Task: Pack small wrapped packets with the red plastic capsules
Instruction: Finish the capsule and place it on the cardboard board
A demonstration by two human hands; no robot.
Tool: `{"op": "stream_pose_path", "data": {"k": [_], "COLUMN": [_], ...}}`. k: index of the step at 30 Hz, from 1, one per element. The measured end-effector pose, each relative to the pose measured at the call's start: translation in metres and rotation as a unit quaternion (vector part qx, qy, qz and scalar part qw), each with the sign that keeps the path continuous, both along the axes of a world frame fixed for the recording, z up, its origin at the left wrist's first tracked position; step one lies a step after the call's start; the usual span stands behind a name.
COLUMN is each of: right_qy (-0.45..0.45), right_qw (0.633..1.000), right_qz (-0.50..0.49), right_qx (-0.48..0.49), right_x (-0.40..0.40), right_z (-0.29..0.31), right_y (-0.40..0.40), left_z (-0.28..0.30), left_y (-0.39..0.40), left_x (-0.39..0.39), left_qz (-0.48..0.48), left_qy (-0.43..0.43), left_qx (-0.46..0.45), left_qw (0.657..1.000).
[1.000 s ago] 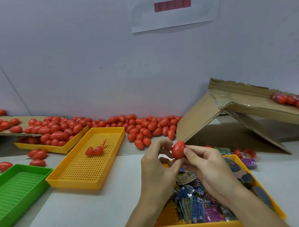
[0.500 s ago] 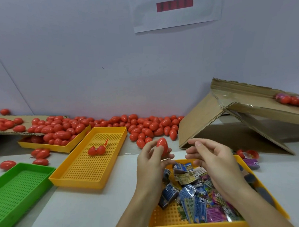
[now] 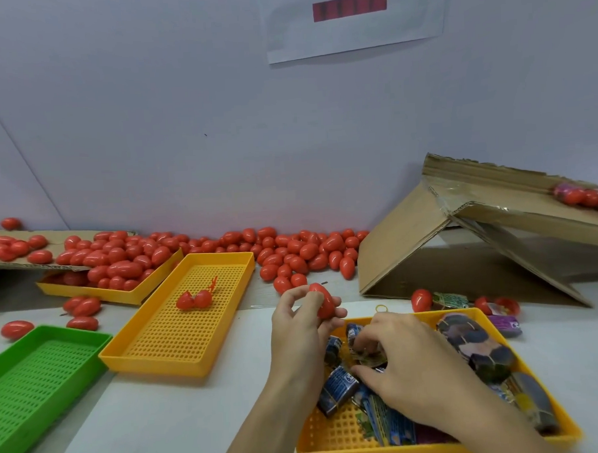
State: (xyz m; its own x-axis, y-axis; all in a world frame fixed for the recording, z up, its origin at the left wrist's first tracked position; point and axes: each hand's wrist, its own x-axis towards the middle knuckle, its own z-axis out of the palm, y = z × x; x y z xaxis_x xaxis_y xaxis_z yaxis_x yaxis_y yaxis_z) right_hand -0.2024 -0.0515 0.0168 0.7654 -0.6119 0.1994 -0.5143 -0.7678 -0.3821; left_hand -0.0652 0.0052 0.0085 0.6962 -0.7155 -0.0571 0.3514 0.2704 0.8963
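The left hand (image 3: 300, 332) pinches a capsule (image 3: 323, 300), tilted upright, above the tray (image 3: 334, 433) rim. The right hand (image 3: 410, 368), nearer the packets (image 3: 337, 390), reaches down among them, fingers curled; whether its grip holds one, I cannot tell.

Red capsules (image 3: 302, 250) are gleaming far across the white surface (image 3: 162, 420); yellow trays (image 3: 179, 348) and a green tray (image 3: 40, 374) are showing grid perforations; blue packets (image 3: 337, 389) are showing print.

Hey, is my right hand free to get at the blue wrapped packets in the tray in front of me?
Probably yes. The right hand is already down in the yellow tray, its fingers among the blue packets, nothing covering them. The left hand holds a red capsule off to the side.
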Motion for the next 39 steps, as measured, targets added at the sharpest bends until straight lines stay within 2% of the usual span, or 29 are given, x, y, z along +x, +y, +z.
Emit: {"op": "stream_pose_path", "data": {"k": [6, 11, 13, 16, 18, 20, 21, 22, 25, 28, 31, 35, 39], "right_qy": [-0.012, -0.081, -0.143, -0.282, -0.375, -0.426, -0.431, -0.424, -0.365, -0.304, -0.295, -0.346, -0.344], "right_qw": [1.0, 0.994, 0.984, 0.936, 0.876, 0.821, 0.815, 0.825, 0.888, 0.924, 0.924, 0.885, 0.885], "right_qz": [-0.016, -0.049, -0.058, -0.093, -0.111, -0.102, -0.088, -0.07, -0.016, 0.001, 0.001, -0.008, -0.009], "right_qx": [-0.011, 0.055, 0.094, 0.189, 0.283, 0.366, 0.377, 0.367, 0.278, 0.23, 0.244, 0.31, 0.313], "right_x": [0.002, 0.001, 0.0, -0.006, -0.011, -0.012, -0.012, -0.012, -0.01, -0.011, -0.011, -0.009, -0.007], "right_z": [0.002, 0.002, 0.003, 0.008, 0.012, 0.015, 0.015, 0.015, 0.013, 0.013, 0.011, 0.011, 0.01], "right_y": [0.008, 0.005, 0.001, -0.013, -0.022, -0.024, -0.023, -0.023, -0.018, -0.016, -0.017, -0.017, -0.015], "left_z": [-0.001, -0.004, -0.005, -0.005, -0.003, 0.0, 0.002, 0.003, 0.006, 0.005, 0.004, 0.004, 0.005], "left_y": [-0.001, -0.002, -0.002, -0.002, 0.0, 0.003, 0.004, 0.005, 0.007, 0.008, 0.008, 0.007, 0.008], "left_x": [-0.001, -0.001, 0.0, 0.001, 0.0, -0.002, -0.004, -0.005, -0.008, -0.009, -0.008, -0.009, -0.01], "left_qz": [0.001, 0.001, -0.002, -0.018, -0.043, -0.085, -0.107, -0.128, -0.158, -0.134, -0.107, -0.102, -0.119], "left_qy": [-0.011, -0.037, -0.037, -0.047, -0.043, -0.054, -0.073, -0.097, -0.135, -0.147, -0.136, -0.136, -0.169], "left_qx": [0.007, 0.02, 0.018, 0.021, 0.016, 0.009, 0.016, 0.031, 0.056, 0.05, 0.048, 0.049, 0.054], "left_qw": [1.0, 0.999, 0.999, 0.999, 0.998, 0.995, 0.991, 0.987, 0.977, 0.979, 0.984, 0.984, 0.977]}}
